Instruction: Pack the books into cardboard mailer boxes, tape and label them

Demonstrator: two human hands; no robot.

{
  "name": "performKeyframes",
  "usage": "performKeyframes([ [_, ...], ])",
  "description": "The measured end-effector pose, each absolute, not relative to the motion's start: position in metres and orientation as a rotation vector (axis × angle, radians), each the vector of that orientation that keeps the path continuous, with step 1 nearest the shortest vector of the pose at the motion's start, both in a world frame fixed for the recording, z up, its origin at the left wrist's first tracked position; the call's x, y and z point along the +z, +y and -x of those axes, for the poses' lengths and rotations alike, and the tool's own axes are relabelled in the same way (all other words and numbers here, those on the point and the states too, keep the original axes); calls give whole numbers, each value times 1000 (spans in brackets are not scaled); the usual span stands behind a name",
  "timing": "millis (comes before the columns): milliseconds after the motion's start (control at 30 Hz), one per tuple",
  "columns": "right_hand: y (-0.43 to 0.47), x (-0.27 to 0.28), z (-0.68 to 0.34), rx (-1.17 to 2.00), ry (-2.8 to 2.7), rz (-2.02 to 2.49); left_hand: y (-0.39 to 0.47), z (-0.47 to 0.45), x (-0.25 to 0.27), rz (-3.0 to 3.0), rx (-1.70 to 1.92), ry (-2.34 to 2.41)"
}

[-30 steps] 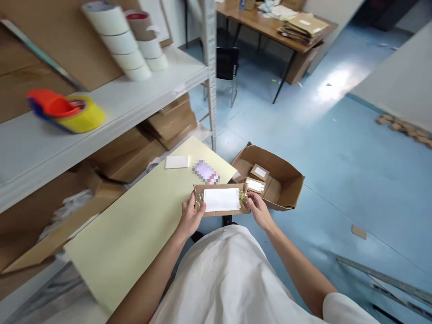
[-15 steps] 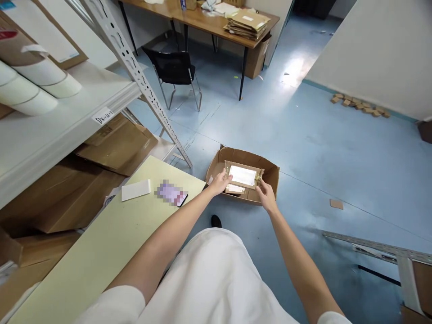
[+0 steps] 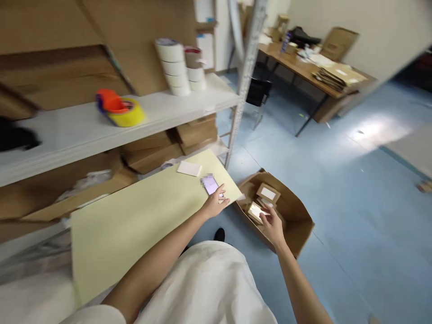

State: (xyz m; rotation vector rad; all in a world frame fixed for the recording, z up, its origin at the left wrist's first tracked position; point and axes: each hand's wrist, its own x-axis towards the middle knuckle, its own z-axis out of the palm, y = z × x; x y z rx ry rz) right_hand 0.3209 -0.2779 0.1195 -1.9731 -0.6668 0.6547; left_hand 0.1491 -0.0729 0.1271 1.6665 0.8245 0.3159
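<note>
My left hand (image 3: 216,203) hovers by the right edge of the pale yellow board, fingers apart, with nothing in it. Just beyond its fingertips lies a phone (image 3: 210,184) with a lit screen, partly blurred. Over the open cardboard box (image 3: 299,220) on the floor is my right hand (image 3: 272,225), its fingers spread and loosely curved. Below them sits a small labelled parcel (image 3: 254,211); whether the fingertips touch it I cannot tell. Another small brown parcel with a white label (image 3: 268,193) rests farther back in the box.
The yellow board (image 3: 145,216) also carries a white card-like item (image 3: 189,168). A metal shelf (image 3: 162,118) on the left holds stacked tape rolls (image 3: 173,67) and a yellow roll (image 3: 130,114). A black chair (image 3: 259,92) and a wooden table (image 3: 300,67) stand farther back.
The labelled parcel that both hands held over the box has been let go and lies inside. My left hand has moved left toward the phone. The view has swung left.
</note>
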Motion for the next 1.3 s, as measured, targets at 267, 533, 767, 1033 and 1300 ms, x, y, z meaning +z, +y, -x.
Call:
performKeyframes([
  [267,-154,143,-205,838,-1007,1584,-75,41,167,-1588,790,1211],
  [533,-90,159,-10,1280,-1537,1367,-148,216,163,-1233,1112,1636],
  [767,-75,164,119,1582,-2031,1051,-224,297,161,-772,1309,1989],
  [1033,-88,148,217,1932,-2345,508,-303,294,158,-210,1504,2335],
  [1300,-139,152,291,1968,-2642,-20,-354,283,152,145,1716,2473],
])
